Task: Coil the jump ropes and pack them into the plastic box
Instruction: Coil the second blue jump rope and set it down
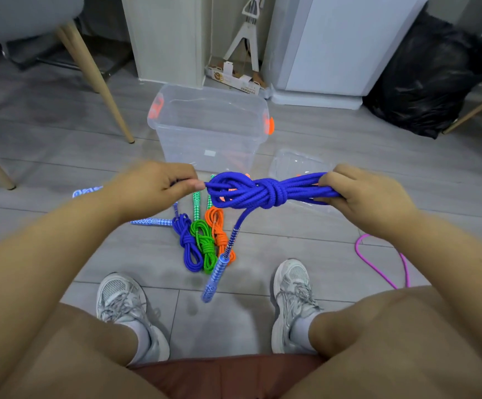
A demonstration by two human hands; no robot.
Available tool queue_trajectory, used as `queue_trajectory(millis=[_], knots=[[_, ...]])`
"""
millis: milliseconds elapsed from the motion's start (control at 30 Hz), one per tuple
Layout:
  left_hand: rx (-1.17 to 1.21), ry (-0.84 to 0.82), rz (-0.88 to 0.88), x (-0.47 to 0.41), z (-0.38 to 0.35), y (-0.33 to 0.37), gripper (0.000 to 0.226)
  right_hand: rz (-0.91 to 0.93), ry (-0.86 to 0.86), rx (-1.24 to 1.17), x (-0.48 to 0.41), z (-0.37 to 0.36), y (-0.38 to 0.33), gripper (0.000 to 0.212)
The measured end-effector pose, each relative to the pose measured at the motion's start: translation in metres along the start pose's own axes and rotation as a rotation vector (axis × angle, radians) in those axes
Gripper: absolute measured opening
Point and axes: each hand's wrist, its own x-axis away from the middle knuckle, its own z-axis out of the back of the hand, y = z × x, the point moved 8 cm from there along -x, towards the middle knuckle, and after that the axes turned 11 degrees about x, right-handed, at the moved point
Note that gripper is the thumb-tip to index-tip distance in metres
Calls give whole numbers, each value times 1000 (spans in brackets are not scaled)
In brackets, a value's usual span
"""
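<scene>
A coiled blue jump rope (265, 192) with a knot in its middle is stretched level between my hands. My left hand (159, 187) pinches its left loops, and my right hand (357, 194) grips its right end. One blue patterned handle (215, 279) dangles from the knot toward the floor. On the floor below lie three tied coils side by side: blue (188, 243), green (205, 244) and orange (219, 231). The clear plastic box (208, 131) with orange latches stands open just beyond my hands.
The clear lid (294, 165) lies on the floor right of the box. A loose pink rope (381, 266) trails at the right. Wooden chair legs (98, 82) stand at the left, a black bag (424, 79) at the back right. My shoes (121, 300) flank the coils.
</scene>
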Motion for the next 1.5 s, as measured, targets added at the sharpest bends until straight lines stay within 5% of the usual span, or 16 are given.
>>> queue_trajectory(millis=[100, 267, 433, 600, 800, 967, 1333, 1500], knots=[[-114, -30, -28, -4, -15, 8, 17, -48, -50, -39, -2, -5, 5, 32], [-40, -12, 7, -4, -3, -1, 31, 17, -25, -7, 2, 2, 7, 39], [-193, -27, 33, -9, -3, -4, 36, 26, -21, -89, -3, 4, 1, 35], [-32, -67, 46, -9, -2, -7, 26, 84, -16, -107, 1, 4, 5, 17], [24, -179, 104, -20, -31, -12, 24, -77, -279, -633, 4, -9, 5, 7], [11, -322, 101, -30, -58, -21, 22, -225, -310, -870, -4, -8, 5, 4], [-293, -646, 281, -61, -68, -56, 23, -440, -197, -877, -72, -37, 33, 8], [-399, -740, 329, -77, -80, -85, 21, -526, -20, -726, -97, -56, 61, 11]])
